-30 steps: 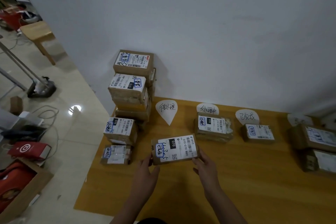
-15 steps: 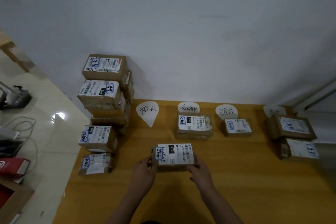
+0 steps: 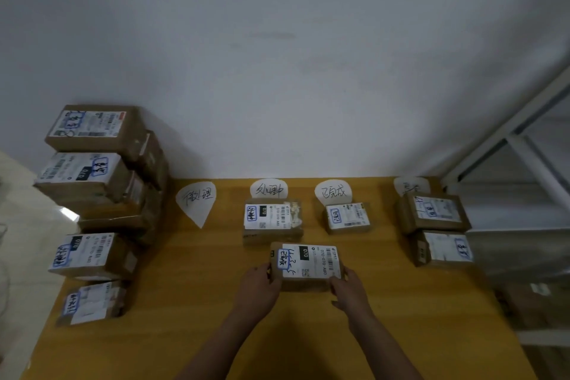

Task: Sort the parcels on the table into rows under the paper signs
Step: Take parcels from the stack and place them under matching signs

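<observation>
The parcel point(image 3: 307, 265) sat between the two hands, its white label facing up with blue handwriting at the end nearest the left fingers. The left hand point(image 3: 257, 290) gripped its left end, fingers curled against the cardboard; the right hand point(image 3: 350, 290) held the right near corner, thumb at the side and fingers bent round the front edge. Whether the parcel's underside touched the wooden table point(image 3: 191, 302) or hung just above it could not be told.

Just beyond the fingertips, almost touching the held parcel's far left corner, lay a labelled parcel point(image 3: 273, 220) under the second paper sign point(image 3: 269, 190). Beyond the right fingers lay a smaller parcel point(image 3: 348, 217) under the third sign point(image 3: 333, 192). Beyond and left of the left fingers, the first sign point(image 3: 196, 202) had bare table below it.

Well to the right of the right hand, two parcels point(image 3: 433, 213) point(image 3: 444, 248) lay one behind the other under the fourth sign point(image 3: 411, 185), the far one covering part of it. Well to the left of the left hand stood a tall stack of parcels point(image 3: 98, 163) against the wall, with two single parcels point(image 3: 89, 254) point(image 3: 92, 302) lying in front of it near the table's left edge.
</observation>
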